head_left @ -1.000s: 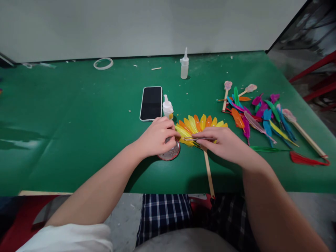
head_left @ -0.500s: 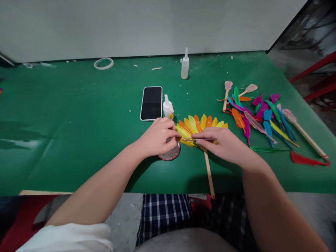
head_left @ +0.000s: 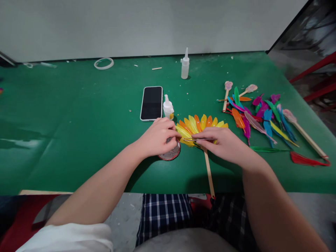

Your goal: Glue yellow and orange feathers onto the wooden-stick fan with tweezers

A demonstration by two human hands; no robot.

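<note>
A fan of yellow and orange feathers (head_left: 193, 123) lies on the green table, its wooden stick handle (head_left: 208, 169) reaching past the front edge. My right hand (head_left: 222, 141) is closed on metal tweezers (head_left: 193, 139), whose tips point left over the fan's lower feathers. At the fan's left edge, my left hand (head_left: 164, 136) has its fingertips pinched together on a yellow feather. Below that hand is a round grey dish with a red rim (head_left: 169, 155), partly covered by the palm and fingers. A white glue bottle (head_left: 168, 107) stands just beyond my left hand.
Beyond my left hand lies a phone (head_left: 151, 103). A second, translucent bottle (head_left: 185, 66) stands farther back, and a clear tape ring (head_left: 104, 63) lies far left. Loose coloured feathers (head_left: 262, 119), several wooden sticks (head_left: 309, 138) and a red tassel (head_left: 306, 158) are on the right.
</note>
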